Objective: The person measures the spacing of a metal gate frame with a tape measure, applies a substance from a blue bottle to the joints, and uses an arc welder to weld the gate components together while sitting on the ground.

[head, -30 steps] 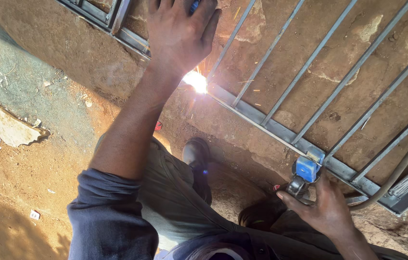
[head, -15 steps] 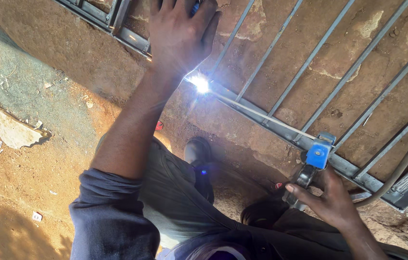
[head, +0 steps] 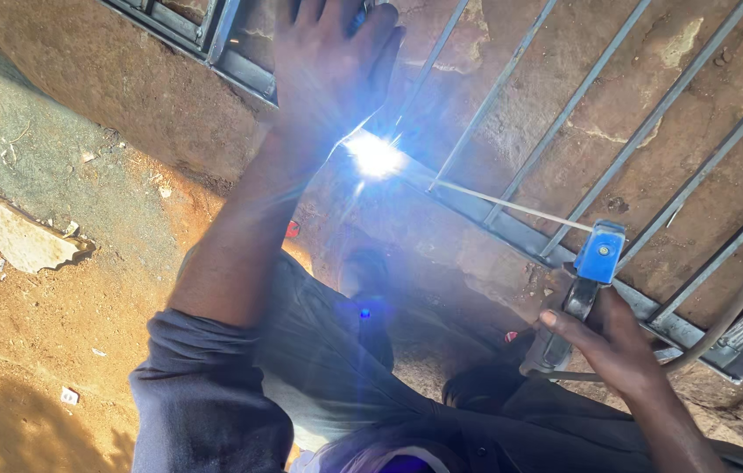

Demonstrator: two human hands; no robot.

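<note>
My right hand (head: 621, 350) is closed around a welding electrode holder (head: 597, 254) with a blue head. A thin rod (head: 512, 208) runs from the holder leftward to a bright white arc (head: 374, 156) on the bottom rail of a grey metal grille (head: 582, 88) lying on the dirt. My left hand (head: 328, 66) is raised above the arc, its back toward me and its fingertips cut off by the top edge. Something small and blue (head: 357, 13) shows between those fingers; whether the hand grips it is unclear.
A grey cable (head: 739, 302) curves from the holder to the right. A second metal frame (head: 214, 39) lies at the top left. A pale broken slab (head: 12, 232) rests on the reddish ground at left. My dark shoe (head: 363, 271) sits below the arc.
My right hand with the holder has shifted up and to the right. The arc has grown brighter and larger. My left hand stays above it.
</note>
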